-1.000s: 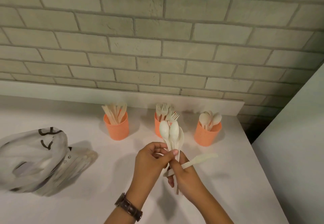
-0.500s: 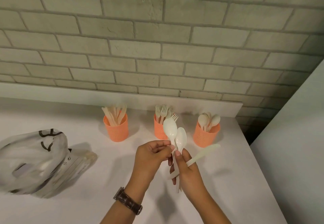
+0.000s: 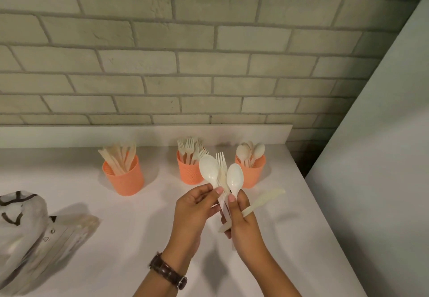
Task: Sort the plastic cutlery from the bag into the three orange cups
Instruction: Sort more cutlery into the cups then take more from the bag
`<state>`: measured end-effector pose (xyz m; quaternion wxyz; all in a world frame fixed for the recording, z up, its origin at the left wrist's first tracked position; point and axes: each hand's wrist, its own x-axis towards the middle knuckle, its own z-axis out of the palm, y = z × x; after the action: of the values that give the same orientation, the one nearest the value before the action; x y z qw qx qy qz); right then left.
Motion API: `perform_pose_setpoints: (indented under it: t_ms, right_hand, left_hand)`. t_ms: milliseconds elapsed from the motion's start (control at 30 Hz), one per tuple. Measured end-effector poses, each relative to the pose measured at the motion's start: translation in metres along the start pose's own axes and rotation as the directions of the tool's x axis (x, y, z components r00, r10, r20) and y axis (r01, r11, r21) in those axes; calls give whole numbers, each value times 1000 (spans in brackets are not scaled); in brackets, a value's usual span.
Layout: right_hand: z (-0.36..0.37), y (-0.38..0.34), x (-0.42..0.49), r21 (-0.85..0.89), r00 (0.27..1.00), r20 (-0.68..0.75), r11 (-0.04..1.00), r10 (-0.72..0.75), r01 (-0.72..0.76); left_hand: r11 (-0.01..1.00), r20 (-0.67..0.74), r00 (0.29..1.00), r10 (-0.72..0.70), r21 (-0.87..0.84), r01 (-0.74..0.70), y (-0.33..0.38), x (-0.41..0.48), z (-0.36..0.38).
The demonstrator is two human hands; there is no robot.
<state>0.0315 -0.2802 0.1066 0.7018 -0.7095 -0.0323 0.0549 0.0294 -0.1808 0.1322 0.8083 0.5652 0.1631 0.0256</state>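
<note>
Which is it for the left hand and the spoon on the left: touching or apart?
Touching. The head view shows the left hand pinching the neck of the left spoon between thumb and fingers, just below its bowl.

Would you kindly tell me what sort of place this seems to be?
Probably a kitchen or pantry corner, though little of the room shows. A white counter runs along a brick wall. On it stand a knife cup, a fork cup and a spoon cup, beside a bag.

Glossy plastic spoons (image 3: pixel 234 177); ribbed matt cups (image 3: pixel 124 177); rough brick wall (image 3: pixel 209 41).
</note>
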Motion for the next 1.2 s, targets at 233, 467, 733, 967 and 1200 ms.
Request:
perform_pose_setpoints:
  t_ms: [233, 467, 733, 967, 1200]
  right_hand:
    - [-6, 3, 3, 18, 999, -35, 1000, -10, 10]
    - [-16, 5, 1, -122, 994, -103, 992, -28, 15]
    - [-35, 4, -1, 9, 980, -198, 999, -32, 34]
    - [-76, 2, 2, 263, 939, -306, 962, 159, -77]
    - [-109, 4, -1, 348, 911, -371, 937, 178, -41]
  left_hand:
    - [998, 98, 994, 52, 28, -55, -2, 4, 6]
    - [980, 2, 994, 105, 172, -104, -11, 8, 16]
    - [969, 94, 991, 94, 221, -113, -11, 15, 37]
    - [991, 177, 984, 13, 130, -36, -10, 34, 48]
    - [917, 47, 956, 289, 272, -291, 3, 110, 86]
